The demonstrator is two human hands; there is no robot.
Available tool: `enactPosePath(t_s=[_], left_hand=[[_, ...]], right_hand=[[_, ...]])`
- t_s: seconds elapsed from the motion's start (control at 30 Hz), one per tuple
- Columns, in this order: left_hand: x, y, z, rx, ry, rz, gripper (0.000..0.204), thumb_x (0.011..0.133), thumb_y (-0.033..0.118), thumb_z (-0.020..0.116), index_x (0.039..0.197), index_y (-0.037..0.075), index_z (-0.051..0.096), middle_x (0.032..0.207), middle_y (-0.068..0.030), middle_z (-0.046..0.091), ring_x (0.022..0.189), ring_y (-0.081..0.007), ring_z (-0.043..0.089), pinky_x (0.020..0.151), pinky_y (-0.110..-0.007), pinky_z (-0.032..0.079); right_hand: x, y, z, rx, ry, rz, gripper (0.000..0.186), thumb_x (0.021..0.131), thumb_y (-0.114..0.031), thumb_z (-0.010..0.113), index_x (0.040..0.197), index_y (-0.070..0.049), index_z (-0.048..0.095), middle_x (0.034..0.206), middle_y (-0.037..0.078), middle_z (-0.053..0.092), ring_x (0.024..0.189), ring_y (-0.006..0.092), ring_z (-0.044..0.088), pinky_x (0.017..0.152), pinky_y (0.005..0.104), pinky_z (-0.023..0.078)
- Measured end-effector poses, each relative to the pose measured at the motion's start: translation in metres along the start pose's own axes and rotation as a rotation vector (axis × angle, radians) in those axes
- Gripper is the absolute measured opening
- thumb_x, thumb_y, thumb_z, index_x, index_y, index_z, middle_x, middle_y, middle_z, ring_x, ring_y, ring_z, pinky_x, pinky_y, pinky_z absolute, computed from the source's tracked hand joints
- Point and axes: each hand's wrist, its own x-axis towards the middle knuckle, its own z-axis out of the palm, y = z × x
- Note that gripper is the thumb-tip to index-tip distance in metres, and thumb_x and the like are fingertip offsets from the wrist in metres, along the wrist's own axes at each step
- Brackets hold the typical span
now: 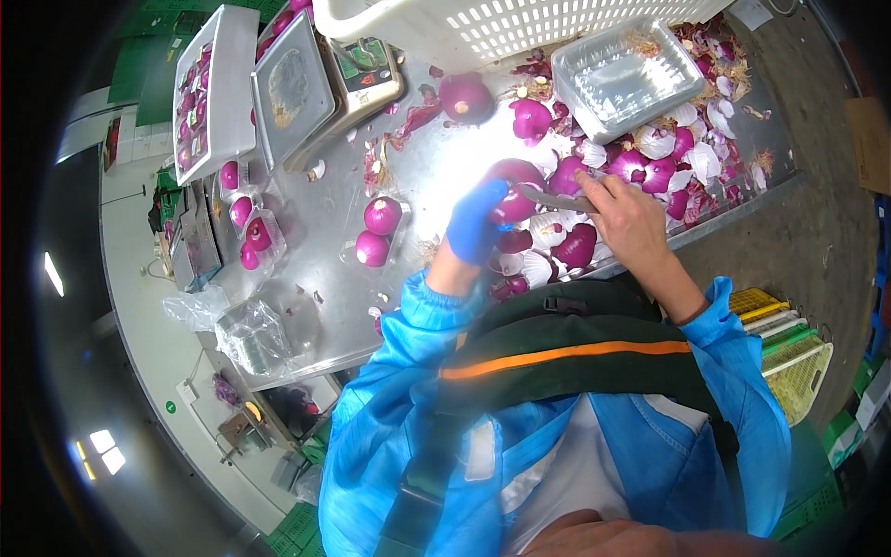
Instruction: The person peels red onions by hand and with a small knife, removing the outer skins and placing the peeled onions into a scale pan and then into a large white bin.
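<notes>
A red onion (520,206) is gripped by my left hand (475,223), which wears a blue glove, over the near part of the metal table (306,200). My bare right hand (629,221) is closed around a knife (560,200). Its blade points left and reaches the onion; glare keeps me from telling whether it cuts in. Beneath and beside both hands spreads a heap of red onions (575,244), some peeled, with white and purple skins (703,162). Another big onion (466,97) sits beyond my left hand.
Two onions (381,215) rest in a clear tray left of my hands. Stacked clear trays (631,84) stand atop the peelings. At the back are a white basket (529,32), a scale (371,79) and a white crate (239,93) of packed onions. Plastic bags (251,339) lie front left.
</notes>
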Motion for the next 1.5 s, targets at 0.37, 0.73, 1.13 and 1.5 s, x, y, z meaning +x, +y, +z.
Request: enactPosePath(t_s=[0.37, 0.73, 1.13, 1.5], left_hand=[[-0.007, 0.0, 0.025, 0.244, 0.041, 0.252, 0.048, 0.089, 0.027, 0.066, 0.128, 0.001, 0.057, 0.116, -0.0094, 0.063, 0.099, -0.0166, 0.063, 0.083, -0.027, 0.051], [0.001, -0.016, 0.008, 0.065, 0.002, 0.133, 0.06, 0.089, 0.027, 0.065, 0.139, 0.0, 0.046, 0.122, -0.0118, 0.061, 0.104, -0.019, 0.062, 0.086, -0.029, 0.051], [-0.006, -0.017, 0.011, 0.246, -0.02, 0.085, 0.057, 0.089, 0.023, 0.066, 0.137, -0.003, 0.048, 0.124, -0.0106, 0.06, 0.106, -0.0175, 0.061, 0.09, -0.029, 0.049], [-0.002, -0.024, 0.009, 0.338, -0.036, 0.012, 0.051, 0.092, 0.018, 0.063, 0.136, -0.004, 0.049, 0.123, -0.0105, 0.06, 0.109, -0.0163, 0.058, 0.095, -0.029, 0.046]], right_hand=[[0.0, -0.008, 0.03, 0.201, -0.086, 0.27, 0.037, 0.087, -0.023, 0.062, 0.124, -0.019, 0.061, 0.095, 0.007, 0.062, 0.077, 0.0297, 0.063, 0.066, 0.04, 0.05], [0.018, -0.007, 0.012, 0.615, -0.268, 0.454, 0.049, 0.089, -0.044, 0.062, 0.127, -0.013, 0.059, 0.089, 0.014, 0.067, 0.086, 0.0282, 0.066, 0.076, 0.0392, 0.049], [0.028, -0.008, -0.005, 0.963, -0.455, 0.41, 0.053, 0.081, -0.007, 0.063, 0.131, 0.001, 0.049, 0.085, 0.003, 0.059, 0.075, 0.0099, 0.055, 0.069, 0.0282, 0.047], [0.018, -0.01, 0.004, 0.989, -0.44, 0.463, 0.058, 0.079, -0.011, 0.059, 0.134, 0.0, 0.047, 0.102, 0.019, 0.065, 0.087, 0.0223, 0.062, 0.079, 0.0346, 0.048]])
